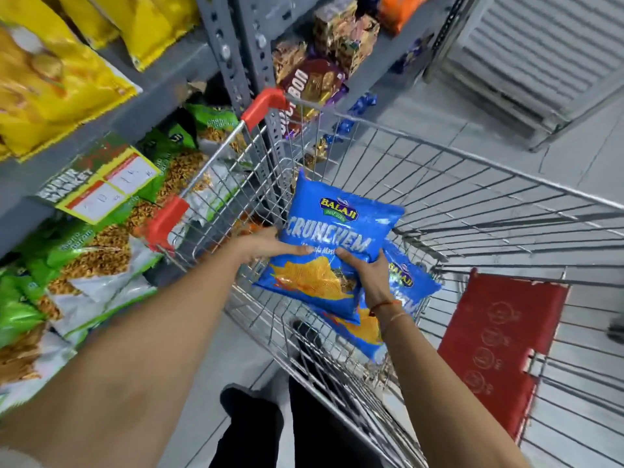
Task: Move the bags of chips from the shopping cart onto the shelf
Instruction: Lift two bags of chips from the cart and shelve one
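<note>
Supermarket aisle — both hands' fingers [347,256] clamped on blue "Balaji Crunchem" bag [334,231] over wire cart [472,184].

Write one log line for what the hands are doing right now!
left hand: holding top blue chips bag | right hand: holding same bag | second blue bag: underneath, in cart | shelf: not reached

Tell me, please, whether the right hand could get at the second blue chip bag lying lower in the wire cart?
Probably yes. The right hand already lies against the second blue chip bag, but it is gripping the top blue Crunchem bag together with the left hand, so it must release first.
</note>
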`<control>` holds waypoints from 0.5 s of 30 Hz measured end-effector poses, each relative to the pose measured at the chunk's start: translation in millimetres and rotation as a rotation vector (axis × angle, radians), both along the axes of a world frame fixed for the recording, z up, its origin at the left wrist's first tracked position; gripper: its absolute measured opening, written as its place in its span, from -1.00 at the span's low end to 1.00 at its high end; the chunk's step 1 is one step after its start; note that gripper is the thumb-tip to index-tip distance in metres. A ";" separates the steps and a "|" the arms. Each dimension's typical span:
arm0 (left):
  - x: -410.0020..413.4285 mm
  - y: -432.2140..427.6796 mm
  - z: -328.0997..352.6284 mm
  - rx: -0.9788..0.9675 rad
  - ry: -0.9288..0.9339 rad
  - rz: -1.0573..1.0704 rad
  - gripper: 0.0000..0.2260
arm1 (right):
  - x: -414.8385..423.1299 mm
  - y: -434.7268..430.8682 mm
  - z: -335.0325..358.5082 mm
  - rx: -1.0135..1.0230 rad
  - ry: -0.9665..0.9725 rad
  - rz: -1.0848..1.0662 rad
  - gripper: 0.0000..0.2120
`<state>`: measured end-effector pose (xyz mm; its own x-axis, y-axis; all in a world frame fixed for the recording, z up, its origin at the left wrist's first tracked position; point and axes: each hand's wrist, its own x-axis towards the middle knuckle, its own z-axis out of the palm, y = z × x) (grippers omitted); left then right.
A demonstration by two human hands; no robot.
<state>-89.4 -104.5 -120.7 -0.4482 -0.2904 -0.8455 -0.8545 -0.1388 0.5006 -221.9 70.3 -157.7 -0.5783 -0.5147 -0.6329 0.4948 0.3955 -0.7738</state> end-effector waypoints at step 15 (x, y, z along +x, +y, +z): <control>34.9 -2.2 319.1 -0.661 0.678 0.117 -0.76 | -13.0 -62.1 325.6 -0.637 0.430 0.071 -0.59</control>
<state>-54.5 -106.7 198.5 -0.7203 -0.6905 -0.0653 -0.3521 0.2830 0.8922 -234.9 8.1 167.9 -0.6583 -0.7495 0.0709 0.0893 -0.1712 -0.9812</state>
